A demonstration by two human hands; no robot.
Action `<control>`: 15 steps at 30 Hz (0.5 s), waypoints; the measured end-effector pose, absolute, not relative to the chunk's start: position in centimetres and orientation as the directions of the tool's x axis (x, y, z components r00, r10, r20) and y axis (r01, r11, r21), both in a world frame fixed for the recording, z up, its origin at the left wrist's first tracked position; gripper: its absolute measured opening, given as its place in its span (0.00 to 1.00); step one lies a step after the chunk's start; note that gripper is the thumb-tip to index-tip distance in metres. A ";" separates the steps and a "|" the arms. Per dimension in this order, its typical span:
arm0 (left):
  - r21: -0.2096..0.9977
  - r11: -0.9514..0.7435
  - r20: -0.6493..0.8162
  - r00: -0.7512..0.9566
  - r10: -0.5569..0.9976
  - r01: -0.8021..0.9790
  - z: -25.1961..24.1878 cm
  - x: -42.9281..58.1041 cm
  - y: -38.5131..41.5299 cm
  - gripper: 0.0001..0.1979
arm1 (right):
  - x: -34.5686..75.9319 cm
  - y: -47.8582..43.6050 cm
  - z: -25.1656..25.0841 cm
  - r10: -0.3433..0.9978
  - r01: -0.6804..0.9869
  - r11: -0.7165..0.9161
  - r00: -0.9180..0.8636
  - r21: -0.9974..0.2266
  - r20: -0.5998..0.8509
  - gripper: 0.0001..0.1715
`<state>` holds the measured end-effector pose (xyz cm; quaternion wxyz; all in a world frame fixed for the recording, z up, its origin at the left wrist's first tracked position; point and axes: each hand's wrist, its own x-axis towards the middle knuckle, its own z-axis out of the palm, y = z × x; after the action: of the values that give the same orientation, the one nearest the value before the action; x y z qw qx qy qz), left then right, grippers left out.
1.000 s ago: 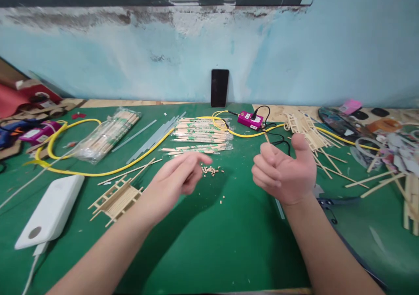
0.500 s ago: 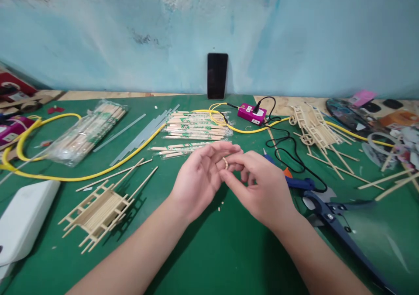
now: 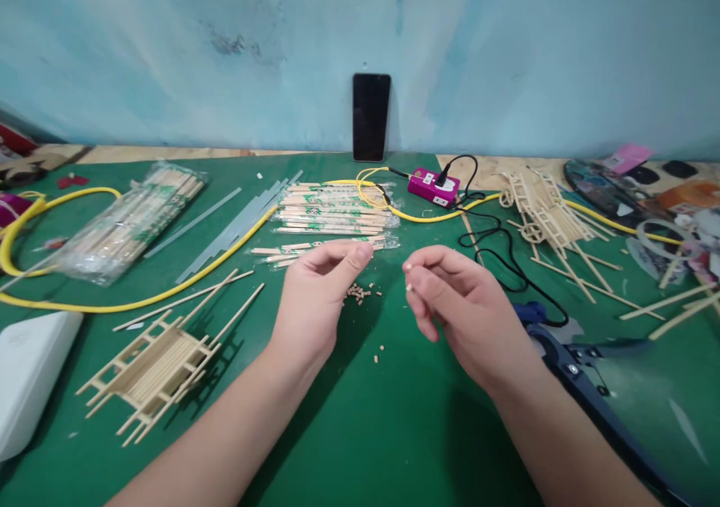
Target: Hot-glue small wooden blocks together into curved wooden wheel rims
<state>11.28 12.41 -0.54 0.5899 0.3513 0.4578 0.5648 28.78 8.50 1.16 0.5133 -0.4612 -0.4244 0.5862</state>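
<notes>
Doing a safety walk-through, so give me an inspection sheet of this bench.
surface: green cutting mat, with a few stray wooden bits on it.
job's things: small wooden pieces lie in a loose pile beside the left hand.
hands: left hand curled just above the pile; right hand raised beside it; nothing clearly held.
clutter: chopstick ladder frame, wrapped chopsticks, bagged chopsticks, grey strips, blue-handled shears.
cables: yellow cable loops across the mat; black cord trails near the magenta power strip.
surroundings: phone stands against a stained blue wall.
</notes>
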 end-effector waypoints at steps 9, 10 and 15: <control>0.934 -0.320 0.332 -0.056 0.942 0.157 0.5 10.5 11.6 0.14 | 29.2 8.7 1.6 0.935 -0.592 -0.337 -0.299 -0.732 -0.190 0.08; 0.907 -0.369 0.378 -0.006 0.926 0.204 0.6 10.3 11.5 0.16 | 29.2 8.7 1.5 0.936 -0.594 -0.334 -0.302 -0.731 -0.182 0.09; 0.816 -0.530 0.519 0.110 0.848 0.231 0.8 10.0 10.4 0.16 | 29.2 8.6 1.4 0.942 -0.567 -0.303 -0.299 -0.766 -0.152 0.13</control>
<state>10.03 10.36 0.80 0.2855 0.6880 0.3919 0.5400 29.21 8.62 1.39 0.5057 -0.3081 -0.3046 0.7460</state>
